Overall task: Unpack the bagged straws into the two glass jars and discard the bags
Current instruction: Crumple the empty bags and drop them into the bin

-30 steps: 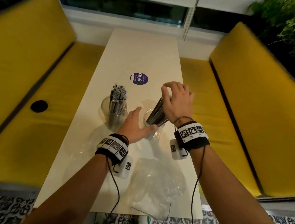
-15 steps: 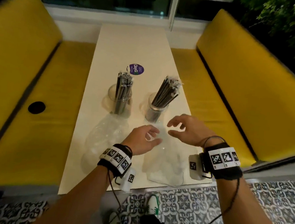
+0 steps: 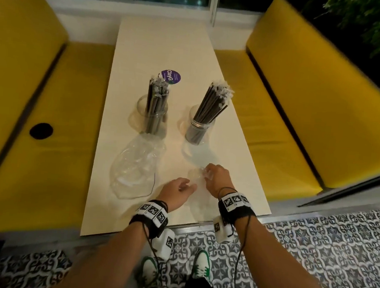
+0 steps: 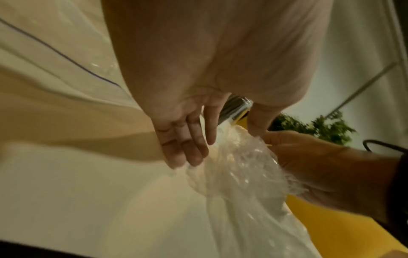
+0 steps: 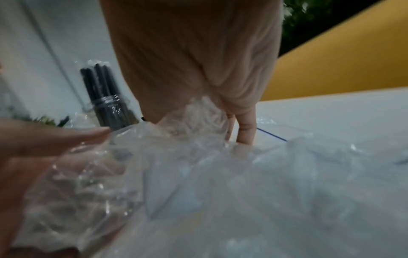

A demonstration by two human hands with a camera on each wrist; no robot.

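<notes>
desk (image 3: 160, 46): white, between yellow seats | two jars (image 3: 151, 115) (image 3: 198, 131): full of dark straws | flat bag (image 3: 137, 169): near left jar | crumpled bag (image 4: 240, 167): squeezed in right hand (image 3: 215, 180) | left hand (image 3: 176, 190): fingers straight, touching crumpled bag

dim warm indoor light; wrist views blurry, head view soft, bent at edges.

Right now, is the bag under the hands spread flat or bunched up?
Bunched up. The right hand grips the crumpled bag; the left hand touches it with straight fingers.
</notes>
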